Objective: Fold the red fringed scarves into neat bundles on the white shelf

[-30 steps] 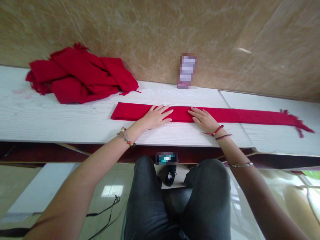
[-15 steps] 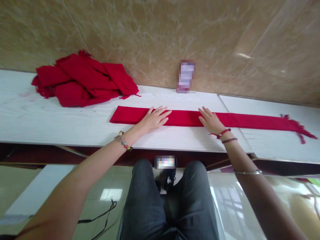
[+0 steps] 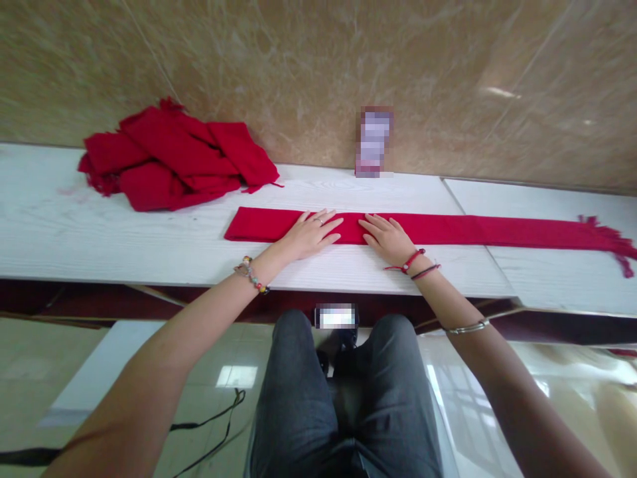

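A red scarf (image 3: 448, 229) lies folded into a long, narrow strip across the white table, its fringed end at the far right and a folded edge at the left. My left hand (image 3: 313, 234) rests flat on the strip left of its middle, fingers spread. Close beside it, a small gap to the right, my right hand (image 3: 387, 238) also lies palm down on the scarf with fingers stretched out. Neither hand grips the cloth.
A crumpled heap of red fringed cloth (image 3: 179, 159) sits at the back left against the marbled wall (image 3: 308, 79). A blurred upright box-like item (image 3: 374, 141) stands at the back of the white table (image 3: 124, 245). Another blurred item (image 3: 336, 316) is below the front edge.
My right hand has slid left along the scarf, closer to my left hand. My left hand stays in about the same place. The view has shifted slightly.
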